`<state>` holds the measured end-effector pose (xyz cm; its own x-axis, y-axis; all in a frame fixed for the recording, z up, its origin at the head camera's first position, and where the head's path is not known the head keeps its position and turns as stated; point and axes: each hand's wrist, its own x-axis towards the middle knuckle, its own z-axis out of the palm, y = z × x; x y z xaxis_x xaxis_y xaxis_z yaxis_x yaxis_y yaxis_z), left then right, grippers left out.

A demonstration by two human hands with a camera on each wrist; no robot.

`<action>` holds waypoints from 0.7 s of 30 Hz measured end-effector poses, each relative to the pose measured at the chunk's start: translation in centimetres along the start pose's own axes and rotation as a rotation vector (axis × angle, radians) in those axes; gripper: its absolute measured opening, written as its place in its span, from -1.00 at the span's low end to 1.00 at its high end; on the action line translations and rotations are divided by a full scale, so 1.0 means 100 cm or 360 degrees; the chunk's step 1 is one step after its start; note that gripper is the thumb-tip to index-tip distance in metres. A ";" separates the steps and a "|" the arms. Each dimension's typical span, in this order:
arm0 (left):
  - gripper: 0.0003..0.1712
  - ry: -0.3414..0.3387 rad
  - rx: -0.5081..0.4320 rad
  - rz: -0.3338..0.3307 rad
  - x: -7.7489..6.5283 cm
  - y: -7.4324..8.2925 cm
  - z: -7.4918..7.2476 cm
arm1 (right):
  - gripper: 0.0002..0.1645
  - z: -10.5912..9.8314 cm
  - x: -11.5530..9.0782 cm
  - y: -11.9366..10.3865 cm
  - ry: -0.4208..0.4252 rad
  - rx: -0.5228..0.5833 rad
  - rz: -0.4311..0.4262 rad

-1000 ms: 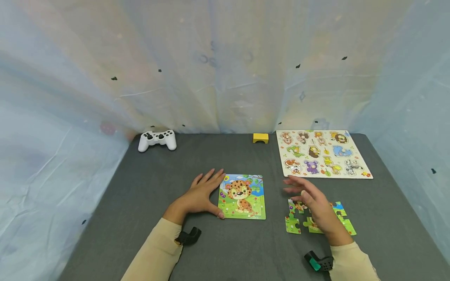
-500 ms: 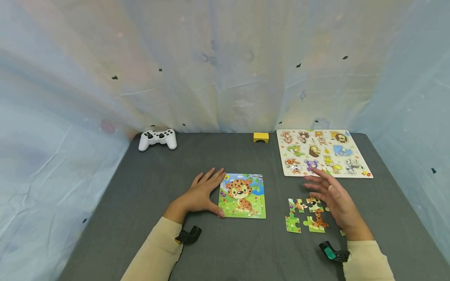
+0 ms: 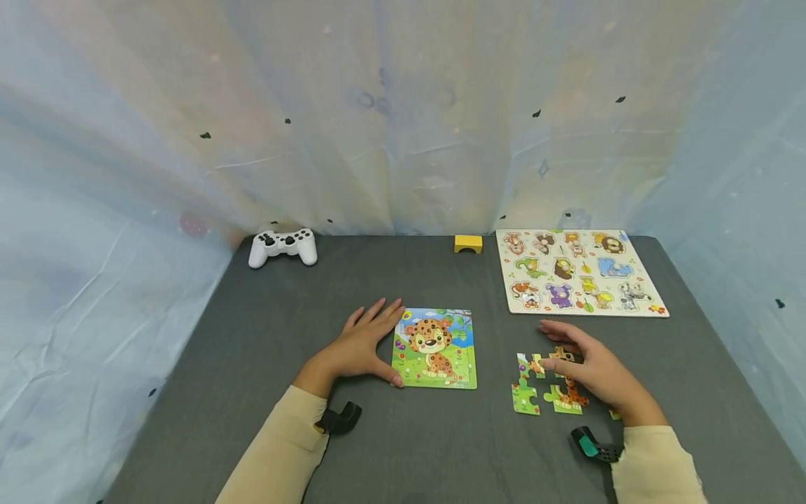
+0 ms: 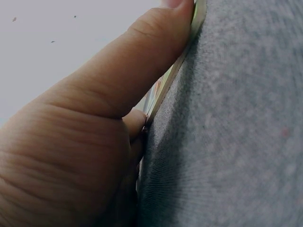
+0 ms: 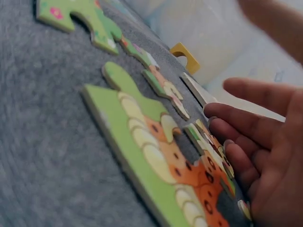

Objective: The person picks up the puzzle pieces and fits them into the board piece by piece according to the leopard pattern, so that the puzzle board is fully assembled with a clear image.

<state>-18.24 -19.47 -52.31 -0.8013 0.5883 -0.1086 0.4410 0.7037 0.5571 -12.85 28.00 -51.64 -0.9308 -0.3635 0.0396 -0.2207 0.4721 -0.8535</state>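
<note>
My left hand [image 3: 355, 353] rests against the left edge of a leopard picture puzzle board [image 3: 436, 350], its fingers spread and thumb at the lower left corner. In the left wrist view the thumb [image 4: 118, 66] lies along the board's thin edge [image 4: 165, 85]. My right hand [image 3: 598, 374] is over loose jigsaw pieces, covering some of them. Its thumb is apart from the fingers and nothing shows between them. A green corner piece [image 3: 525, 400] lies left of that hand. In the right wrist view, a spotted orange-and-green piece [image 5: 161, 151] lies before the right hand [image 5: 279, 137].
A white animal peg puzzle board [image 3: 582, 273] lies at the back right. A yellow arch block [image 3: 468, 243] stands at the back edge, and a white game controller [image 3: 283, 248] lies at the back left. Curtain-like sheets [image 3: 403, 140] surround the dark table [image 3: 428, 448].
My right hand has moved rightward across the loose pieces, then come lower over them, its thumb swinging left. The left hand and the leopard board have stayed in place.
</note>
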 end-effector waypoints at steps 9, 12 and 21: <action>0.65 -0.0007 0.0004 0.0016 0.000 0.000 0.000 | -0.22 -0.001 0.002 -0.003 -0.0154 -0.0227 0.0022; 0.66 -0.0006 0.0007 0.0012 0.000 -0.002 0.000 | -0.36 0.001 0.002 -0.005 -0.0143 -0.0267 0.0009; 0.66 -0.0001 0.0013 0.0017 0.000 -0.002 0.001 | -0.72 0.007 0.004 -0.008 -0.0013 -0.0273 0.0012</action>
<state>-18.32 -19.59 -52.53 -0.7963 0.5961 -0.1031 0.4530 0.7005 0.5515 -12.81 26.93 -51.25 -0.9303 -0.3656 0.0289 -0.2609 0.6045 -0.7527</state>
